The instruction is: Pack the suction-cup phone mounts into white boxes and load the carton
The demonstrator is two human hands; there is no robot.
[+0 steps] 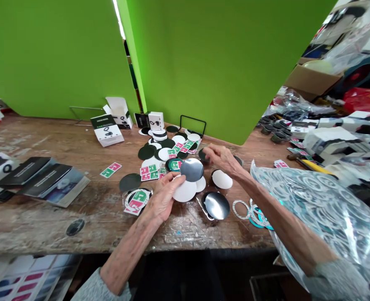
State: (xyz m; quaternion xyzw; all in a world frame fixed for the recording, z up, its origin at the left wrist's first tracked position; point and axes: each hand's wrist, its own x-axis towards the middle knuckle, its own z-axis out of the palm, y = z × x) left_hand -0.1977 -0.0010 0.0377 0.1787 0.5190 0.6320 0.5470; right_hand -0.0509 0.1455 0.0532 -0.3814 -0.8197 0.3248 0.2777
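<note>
Pinched in my left hand (164,196) are a white disc (185,190) and a glossy grey disc (192,169) that overlaps it. My right hand (219,158) is at the right of the disc pile, beside a black disc (203,154); its fingers are bent together and whatever they hold is too small to tell. Below it lies a white disc (222,179), with a shiny dark disc (217,205) nearer the edge. Black and white discs and pink-and-green stickers (149,172) spread behind my left hand. A plastic packet with round stickers (137,200) is left of it.
Green panels (203,62) stand behind the wooden table (103,225). Open boxes (107,130) stand at the back left, flat boxes (54,182) at the left. White and teal rings (241,209) and a plastic bag of rings (316,213) lie on the right.
</note>
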